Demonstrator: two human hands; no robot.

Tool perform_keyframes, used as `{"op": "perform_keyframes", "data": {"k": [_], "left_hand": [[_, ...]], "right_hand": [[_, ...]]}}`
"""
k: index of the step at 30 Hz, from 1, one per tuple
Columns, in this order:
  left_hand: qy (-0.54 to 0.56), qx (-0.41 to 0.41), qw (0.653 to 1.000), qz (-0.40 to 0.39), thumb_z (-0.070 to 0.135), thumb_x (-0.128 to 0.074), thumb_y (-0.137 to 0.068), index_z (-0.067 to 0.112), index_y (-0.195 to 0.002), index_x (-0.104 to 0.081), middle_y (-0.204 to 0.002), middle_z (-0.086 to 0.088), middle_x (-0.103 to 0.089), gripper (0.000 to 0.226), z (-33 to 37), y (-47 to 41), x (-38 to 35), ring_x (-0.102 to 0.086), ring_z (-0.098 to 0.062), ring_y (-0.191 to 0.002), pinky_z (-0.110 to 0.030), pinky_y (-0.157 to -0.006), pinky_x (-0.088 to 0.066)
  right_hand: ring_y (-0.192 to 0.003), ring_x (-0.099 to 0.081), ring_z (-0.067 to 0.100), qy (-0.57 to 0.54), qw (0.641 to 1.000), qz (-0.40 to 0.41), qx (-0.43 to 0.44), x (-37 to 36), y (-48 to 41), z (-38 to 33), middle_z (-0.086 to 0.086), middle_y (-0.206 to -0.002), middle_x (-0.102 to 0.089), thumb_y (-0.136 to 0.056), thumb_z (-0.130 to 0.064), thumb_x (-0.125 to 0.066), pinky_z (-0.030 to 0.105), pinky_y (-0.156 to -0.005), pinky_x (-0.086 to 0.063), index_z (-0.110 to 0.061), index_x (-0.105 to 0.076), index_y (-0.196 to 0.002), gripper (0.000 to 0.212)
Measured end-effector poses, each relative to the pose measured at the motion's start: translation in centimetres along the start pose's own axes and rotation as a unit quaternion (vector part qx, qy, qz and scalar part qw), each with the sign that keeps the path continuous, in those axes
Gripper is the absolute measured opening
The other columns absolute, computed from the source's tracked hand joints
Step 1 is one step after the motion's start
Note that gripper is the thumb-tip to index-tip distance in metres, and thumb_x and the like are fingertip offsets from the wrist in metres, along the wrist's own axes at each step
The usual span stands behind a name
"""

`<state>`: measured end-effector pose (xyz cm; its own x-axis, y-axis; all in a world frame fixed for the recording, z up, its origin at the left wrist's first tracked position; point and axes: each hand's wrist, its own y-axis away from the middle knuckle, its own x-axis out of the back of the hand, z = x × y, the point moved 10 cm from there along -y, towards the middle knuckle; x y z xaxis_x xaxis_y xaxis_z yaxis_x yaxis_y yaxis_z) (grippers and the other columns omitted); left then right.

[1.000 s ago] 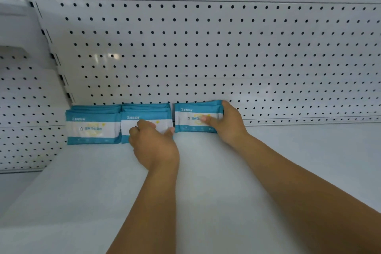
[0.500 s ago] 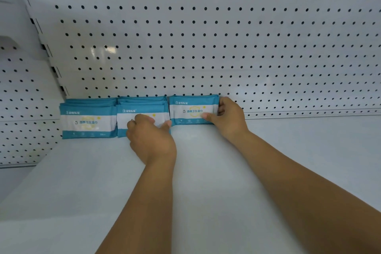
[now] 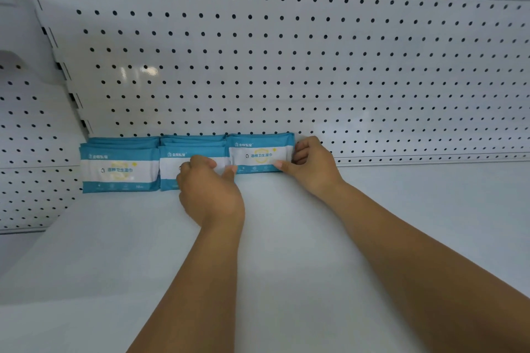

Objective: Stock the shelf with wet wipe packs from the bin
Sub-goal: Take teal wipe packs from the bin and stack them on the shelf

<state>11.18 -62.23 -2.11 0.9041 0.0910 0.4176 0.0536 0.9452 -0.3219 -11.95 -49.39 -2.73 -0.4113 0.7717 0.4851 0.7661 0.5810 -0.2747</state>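
Teal-and-white wet wipe packs stand upright in a row against the pegboard at the back of the white shelf (image 3: pixel 286 238): a left stack (image 3: pixel 119 165), a middle stack (image 3: pixel 192 152) and a right pack (image 3: pixel 259 152). My right hand (image 3: pixel 311 165) grips the right pack's right edge, with the thumb on its lower front corner and the fingers curled round the side. My left hand (image 3: pixel 210 189) has curled fingers against the front of the middle stack, covering its label. Its thumb tip touches the right pack's lower left corner. The bin is out of view.
A white pegboard back panel (image 3: pixel 315 66) rises behind the row. A slotted upright (image 3: pixel 68 86) and a second pegboard section (image 3: pixel 25 137) close off the left. To the right of the packs the shelf runs on bare along the back rail (image 3: pixel 430 159).
The view has shifted slightly. My right hand's fingers have slid from the right pack's top corner down to its right edge. My left hand stays in front of the middle stack.
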Motion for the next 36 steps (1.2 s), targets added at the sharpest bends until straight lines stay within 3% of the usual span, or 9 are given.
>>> {"op": "perform_keyframes", "data": {"k": [4, 10, 14, 21, 27, 32, 36], "left_hand": [[-0.02, -0.092, 0.996, -0.006, 0.032, -0.073, -0.089, 0.011, -0.104, -0.065, -0.104, -0.007, -0.064, 0.027, 2.7, 1.7, -0.2, -0.057, -0.026, -0.101, -0.045, -0.081, -0.052], [-0.039, -0.246, 0.96, -0.132, 0.027, -0.071, -0.091, 0.008, -0.113, -0.071, -0.114, -0.012, -0.067, 0.029, 6.3, 5.1, -3.3, -0.056, -0.03, -0.113, -0.043, -0.092, -0.049], [-0.05, -0.303, 0.919, -0.249, 0.034, -0.067, -0.093, 0.012, -0.124, -0.065, -0.125, -0.005, -0.064, 0.038, 7.7, 8.3, -4.8, -0.052, -0.024, -0.121, -0.035, -0.101, -0.041], [-0.098, -0.459, 0.816, -0.338, 0.052, -0.06, -0.093, 0.022, -0.134, -0.06, -0.136, 0.002, -0.06, 0.05, 12.7, 18.0, -5.6, -0.051, -0.02, -0.128, -0.034, -0.106, -0.037], [-0.031, -0.492, 0.769, -0.406, 0.051, -0.058, -0.094, 0.026, -0.141, -0.052, -0.144, 0.009, -0.052, 0.054, 17.8, 28.2, -6.2, -0.045, -0.014, -0.132, -0.028, -0.106, -0.032], [0.064, -0.481, 0.752, -0.447, 0.052, -0.056, -0.094, 0.028, -0.141, -0.051, -0.144, 0.012, -0.051, 0.053, 21.3, 37.1, -6.3, -0.043, -0.009, -0.132, -0.023, -0.104, -0.032], [0.117, -0.481, 0.719, -0.487, 0.052, -0.057, -0.094, 0.032, -0.138, -0.052, -0.137, 0.016, -0.053, 0.049, 22.9, 44.9, -6.0, -0.047, -0.004, -0.123, -0.019, -0.093, -0.033]], "right_hand": [[-0.106, -0.06, 0.017, 0.054, 0.996, -0.065, -0.022, 1.9, 1.2, 1.0, 0.0, -0.113, -0.061, -0.078, -0.042, -0.083, 0.029, -0.093, -0.051, -0.019, -0.055, -0.118, 0.054], [-0.121, -0.054, 0.009, 0.141, 0.987, -0.079, -0.001, 8.3, 5.1, 1.2, -0.011, -0.133, -0.057, -0.085, -0.044, -0.076, 0.022, -0.097, -0.04, -0.026, -0.057, -0.131, 0.053], [-0.127, -0.051, 0.006, 0.188, 0.979, -0.074, -0.019, 13.0, 8.9, 2.3, -0.014, -0.14, -0.052, -0.086, -0.048, -0.073, 0.016, -0.094, -0.033, -0.031, -0.055, -0.137, 0.057], [-0.136, -0.042, 0.006, 0.26, 0.964, -0.045, -0.017, 21.1, 15.8, 3.6, -0.014, -0.148, -0.047, -0.09, -0.053, -0.066, 0.018, -0.104, -0.03, -0.033, -0.048, -0.144, 0.06], [-0.14, -0.039, 0.011, 0.335, 0.941, -0.016, -0.04, 29.5, 22.1, 5.5, -0.013, -0.153, -0.044, -0.092, -0.055, -0.062, 0.027, -0.116, -0.028, -0.033, -0.044, -0.147, 0.062], [-0.134, -0.046, 0.01, 0.336, 0.937, 0.048, -0.081, 37.6, 27.8, 8.1, -0.011, -0.148, -0.05, -0.09, -0.053, -0.065, 0.023, -0.109, -0.032, -0.03, -0.05, -0.143, 0.06], [-0.126, -0.052, 0.006, 0.308, 0.938, 0.109, -0.112, 43.0, 32.7, 10.9, -0.01, -0.137, -0.059, -0.089, -0.048, -0.069, 0.022, -0.105, -0.04, -0.027, -0.056, -0.137, 0.054]]}}
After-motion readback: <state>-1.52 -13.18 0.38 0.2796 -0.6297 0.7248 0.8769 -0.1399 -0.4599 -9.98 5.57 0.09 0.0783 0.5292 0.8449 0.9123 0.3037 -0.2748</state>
